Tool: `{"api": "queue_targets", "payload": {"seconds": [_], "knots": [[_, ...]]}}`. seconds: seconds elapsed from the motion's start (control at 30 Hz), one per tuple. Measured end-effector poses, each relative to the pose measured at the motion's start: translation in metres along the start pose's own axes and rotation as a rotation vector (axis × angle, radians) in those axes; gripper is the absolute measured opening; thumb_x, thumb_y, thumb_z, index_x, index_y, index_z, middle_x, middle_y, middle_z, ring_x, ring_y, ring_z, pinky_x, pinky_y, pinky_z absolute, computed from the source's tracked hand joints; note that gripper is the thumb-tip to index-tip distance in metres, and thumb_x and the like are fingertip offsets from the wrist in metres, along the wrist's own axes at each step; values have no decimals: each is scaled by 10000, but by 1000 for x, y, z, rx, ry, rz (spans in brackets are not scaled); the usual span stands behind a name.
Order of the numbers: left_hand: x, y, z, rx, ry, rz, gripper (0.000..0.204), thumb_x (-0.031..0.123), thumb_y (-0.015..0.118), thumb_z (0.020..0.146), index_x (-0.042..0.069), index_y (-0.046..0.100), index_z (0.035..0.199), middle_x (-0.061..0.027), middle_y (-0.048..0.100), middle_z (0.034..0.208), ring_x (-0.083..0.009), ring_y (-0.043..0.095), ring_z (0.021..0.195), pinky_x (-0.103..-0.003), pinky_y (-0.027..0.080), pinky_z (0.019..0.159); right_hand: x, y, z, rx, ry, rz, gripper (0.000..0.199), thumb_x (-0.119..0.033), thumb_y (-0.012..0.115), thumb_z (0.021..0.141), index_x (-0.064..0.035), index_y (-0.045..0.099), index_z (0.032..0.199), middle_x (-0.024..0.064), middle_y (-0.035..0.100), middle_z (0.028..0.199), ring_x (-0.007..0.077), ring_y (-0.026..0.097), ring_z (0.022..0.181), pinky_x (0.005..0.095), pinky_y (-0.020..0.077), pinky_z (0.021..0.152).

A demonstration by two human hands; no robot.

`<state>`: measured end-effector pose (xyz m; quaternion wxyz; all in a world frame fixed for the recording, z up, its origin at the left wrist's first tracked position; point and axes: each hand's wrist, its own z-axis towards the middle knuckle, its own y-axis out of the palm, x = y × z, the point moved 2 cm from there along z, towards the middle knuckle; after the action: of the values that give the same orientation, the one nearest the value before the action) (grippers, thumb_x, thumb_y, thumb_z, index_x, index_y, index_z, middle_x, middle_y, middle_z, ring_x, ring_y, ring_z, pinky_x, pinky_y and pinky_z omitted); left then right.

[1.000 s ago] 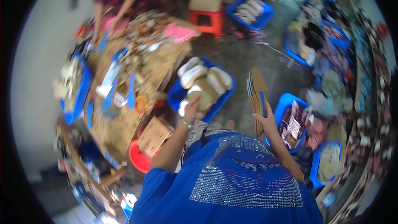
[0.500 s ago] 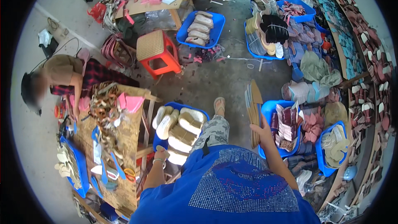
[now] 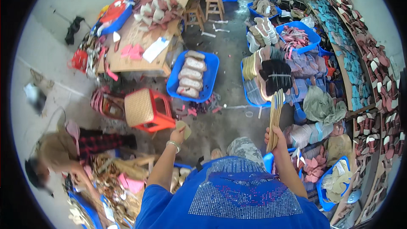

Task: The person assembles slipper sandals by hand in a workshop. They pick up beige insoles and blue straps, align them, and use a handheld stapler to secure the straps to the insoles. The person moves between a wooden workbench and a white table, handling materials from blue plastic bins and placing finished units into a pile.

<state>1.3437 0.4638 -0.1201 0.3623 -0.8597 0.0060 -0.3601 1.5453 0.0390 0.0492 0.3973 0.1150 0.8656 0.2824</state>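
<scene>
My right hand (image 3: 277, 141) grips the lower end of a bundle of thin tan shoe insoles (image 3: 276, 110), held upright with their edges toward me. My left hand (image 3: 178, 135) is closed on a small pale, yellowish flat piece (image 3: 185, 129) with a rounded edge; its full shape is hidden by the fingers. That hand is out in front over the floor, near the red stool with a woven top (image 3: 139, 107). Below my right forearm, a blue tub (image 3: 269, 159) is partly covered by my body.
Ahead is a blue tub (image 3: 214, 75) of bundled soles, beside a wooden table (image 3: 163, 64) with shoe pieces. Bundled soles (image 3: 276, 75) are piled at right, before racks of shoe parts (image 3: 358, 65). At left a person (image 3: 59, 150) bends over a cluttered bench (image 3: 142, 163).
My body and view have moved forward. My left hand has risen from beside the tub of soles and now shows a pale piece. The insole bundle stays in my right hand.
</scene>
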Motion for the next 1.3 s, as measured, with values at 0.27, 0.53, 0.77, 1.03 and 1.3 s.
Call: {"api": "queue_targets", "payload": {"seconds": [0.27,0.53,0.77,1.03,1.3], "knots": [[208,-48,210,167,260,233,341,249,459,902,236,622,1201,-214,652,945,-357,637,879,-446,501,793,-157,19,223,79,-37,10,298,-257,616,835,-73,480,1027,58,558,822,156,545,622,278,465,477],[171,-53,259,-9,-146,435,337,312,446,889,128,616,1115,-236,624,1066,-374,627,950,-477,496,812,-306,135,446,-56,11,81,316,-281,623,839,-34,502,997,65,547,799,145,536,603,260,470,471],[267,-23,394,-159,-420,341,345,304,451,889,108,586,1140,-228,627,1078,-368,623,973,-464,492,826,-362,237,640,-131,63,112,340,-308,615,843,-8,517,969,74,572,810,161,547,615,280,453,492],[404,-72,735,-188,-189,413,348,297,456,895,110,578,1162,-219,630,1086,-369,618,991,-453,485,847,-453,323,851,-379,82,724,372,-289,581,870,-64,453,1137,64,494,885,125,445,657,245,418,545],[833,-78,990,-222,305,-406,353,187,503,910,116,601,1242,-96,662,1068,-190,644,873,-298,516,772,-555,338,982,-68,-163,545,332,-278,588,853,-50,490,1073,60,498,852,123,467,631,223,423,508]]}}
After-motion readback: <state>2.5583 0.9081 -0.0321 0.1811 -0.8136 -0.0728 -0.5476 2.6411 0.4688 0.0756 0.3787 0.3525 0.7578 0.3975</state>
